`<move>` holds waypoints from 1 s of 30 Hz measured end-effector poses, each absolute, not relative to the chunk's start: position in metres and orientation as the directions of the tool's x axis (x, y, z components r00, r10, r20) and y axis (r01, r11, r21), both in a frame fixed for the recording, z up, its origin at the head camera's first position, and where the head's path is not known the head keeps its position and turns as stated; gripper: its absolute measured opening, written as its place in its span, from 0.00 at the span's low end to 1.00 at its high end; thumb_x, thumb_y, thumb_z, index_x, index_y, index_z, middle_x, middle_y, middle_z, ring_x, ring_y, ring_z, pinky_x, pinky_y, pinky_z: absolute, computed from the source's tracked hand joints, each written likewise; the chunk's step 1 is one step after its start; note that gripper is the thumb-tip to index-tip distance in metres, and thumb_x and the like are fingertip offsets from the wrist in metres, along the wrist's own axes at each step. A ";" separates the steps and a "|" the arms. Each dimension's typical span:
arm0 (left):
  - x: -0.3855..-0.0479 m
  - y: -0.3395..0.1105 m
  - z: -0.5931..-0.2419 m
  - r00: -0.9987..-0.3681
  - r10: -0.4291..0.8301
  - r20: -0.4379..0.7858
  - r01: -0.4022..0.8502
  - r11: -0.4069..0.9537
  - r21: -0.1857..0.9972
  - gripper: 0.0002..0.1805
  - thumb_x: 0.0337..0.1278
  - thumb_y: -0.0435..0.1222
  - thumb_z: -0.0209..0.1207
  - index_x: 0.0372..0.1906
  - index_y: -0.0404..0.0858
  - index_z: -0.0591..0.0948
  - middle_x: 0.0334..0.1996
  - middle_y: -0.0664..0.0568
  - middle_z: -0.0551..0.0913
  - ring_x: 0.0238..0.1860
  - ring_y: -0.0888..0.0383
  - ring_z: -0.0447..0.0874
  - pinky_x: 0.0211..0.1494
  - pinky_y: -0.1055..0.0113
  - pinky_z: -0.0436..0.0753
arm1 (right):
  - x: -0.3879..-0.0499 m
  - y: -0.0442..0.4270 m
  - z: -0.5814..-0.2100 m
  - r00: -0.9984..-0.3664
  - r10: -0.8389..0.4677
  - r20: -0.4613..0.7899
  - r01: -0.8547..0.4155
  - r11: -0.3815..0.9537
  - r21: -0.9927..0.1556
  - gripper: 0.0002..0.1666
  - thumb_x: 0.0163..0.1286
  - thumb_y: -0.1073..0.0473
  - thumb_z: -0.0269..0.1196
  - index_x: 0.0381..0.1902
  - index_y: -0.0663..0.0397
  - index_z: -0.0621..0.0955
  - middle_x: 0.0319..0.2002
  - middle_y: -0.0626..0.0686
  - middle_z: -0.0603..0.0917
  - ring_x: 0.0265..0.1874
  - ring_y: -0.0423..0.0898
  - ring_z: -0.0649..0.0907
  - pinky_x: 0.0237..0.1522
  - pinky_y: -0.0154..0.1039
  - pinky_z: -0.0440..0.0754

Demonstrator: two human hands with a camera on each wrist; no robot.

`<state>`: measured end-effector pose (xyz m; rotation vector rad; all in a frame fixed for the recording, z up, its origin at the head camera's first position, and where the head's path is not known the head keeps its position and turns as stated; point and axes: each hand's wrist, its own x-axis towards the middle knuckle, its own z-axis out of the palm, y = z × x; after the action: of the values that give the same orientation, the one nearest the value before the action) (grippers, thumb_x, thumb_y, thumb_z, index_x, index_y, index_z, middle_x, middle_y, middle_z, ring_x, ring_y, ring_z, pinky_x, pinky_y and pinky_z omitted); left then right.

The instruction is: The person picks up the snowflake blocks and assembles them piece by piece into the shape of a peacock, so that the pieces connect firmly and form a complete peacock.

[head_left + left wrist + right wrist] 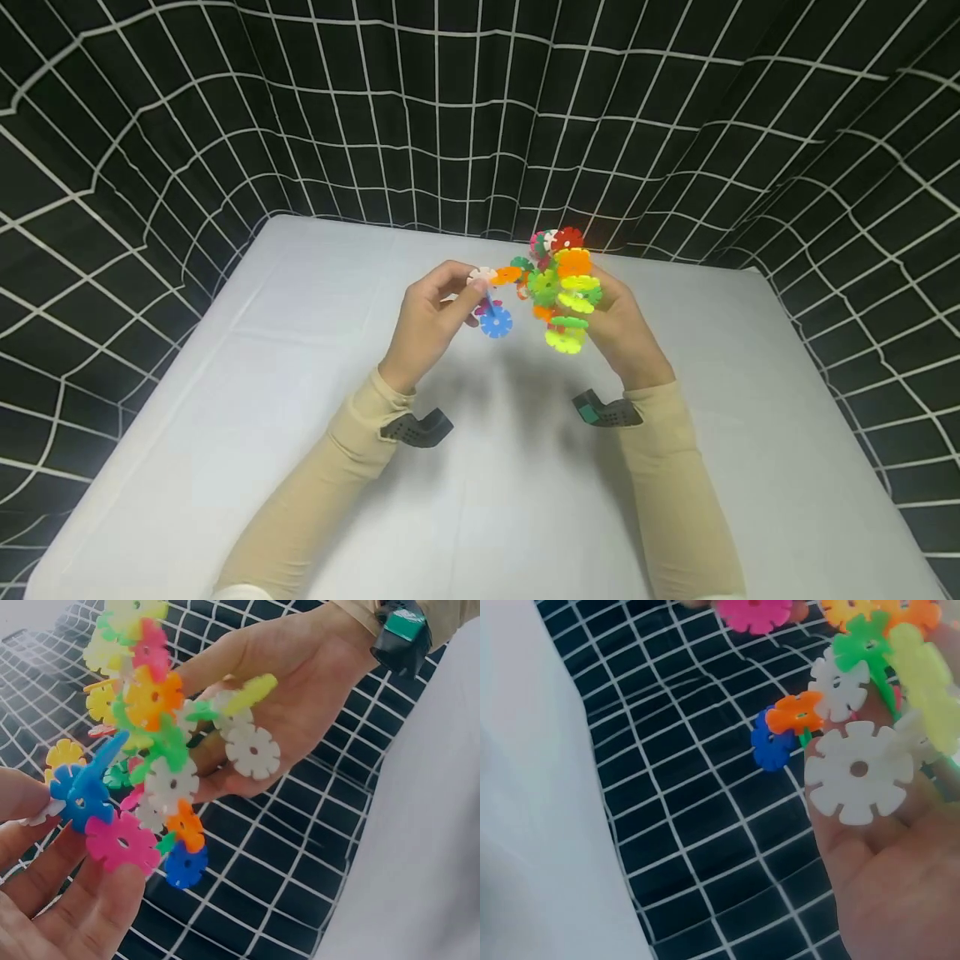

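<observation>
Both hands hold up a cluster of interlocking plastic snowflake discs (543,287) in many colours, above the white table. My left hand (431,317) pinches a white disc (482,275) at the cluster's left end between thumb and fingers. Next to those fingers sit a blue disc (81,799) and a pink disc (124,844), both joined to the cluster. My right hand (618,321) grips the cluster from the right, its fingers partly hidden behind the discs. A large white disc (859,772) lies in front of the right hand's fingers in the right wrist view.
A white-covered table (300,350) lies beneath the hands. Black curtain with a white grid (480,108) surrounds its back and sides. Dark devices are strapped at the left wrist (417,428) and right wrist (606,410).
</observation>
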<state>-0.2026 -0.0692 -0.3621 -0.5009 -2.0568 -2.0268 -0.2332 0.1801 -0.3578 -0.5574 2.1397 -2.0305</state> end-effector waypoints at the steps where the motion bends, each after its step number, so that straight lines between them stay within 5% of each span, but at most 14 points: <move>1: -0.202 -0.069 -0.361 -0.916 0.094 0.389 0.391 0.007 0.920 0.09 0.69 0.32 0.60 0.48 0.32 0.82 0.41 0.34 0.85 0.36 0.57 0.84 0.38 0.57 0.88 | -0.232 0.180 -0.357 -0.917 -0.367 0.157 -0.180 0.027 -0.983 0.25 0.70 0.64 0.65 0.65 0.54 0.77 0.54 0.51 0.83 0.48 0.46 0.84 0.49 0.36 0.87; 11: -0.196 -0.069 -0.357 -0.897 0.147 0.417 0.439 0.193 0.878 0.07 0.69 0.36 0.61 0.45 0.37 0.84 0.37 0.48 0.87 0.39 0.56 0.83 0.40 0.61 0.84 | -0.226 0.180 -0.354 -0.889 -0.408 0.206 -0.245 0.045 -0.968 0.25 0.69 0.68 0.63 0.64 0.54 0.77 0.55 0.51 0.81 0.54 0.49 0.81 0.52 0.40 0.86; 30: -0.197 -0.073 -0.357 -0.901 0.164 0.402 0.432 0.250 0.867 0.08 0.69 0.36 0.60 0.46 0.38 0.84 0.37 0.45 0.87 0.42 0.57 0.82 0.41 0.63 0.84 | -0.220 0.178 -0.346 -0.881 -0.443 0.165 -0.241 0.121 -0.963 0.19 0.68 0.67 0.66 0.56 0.54 0.82 0.51 0.51 0.83 0.43 0.48 0.87 0.47 0.39 0.89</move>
<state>-0.1970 -0.0733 -0.3566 -0.5578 -2.2914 -1.7058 -0.2198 0.1784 -0.3463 -0.6865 2.2248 -1.8583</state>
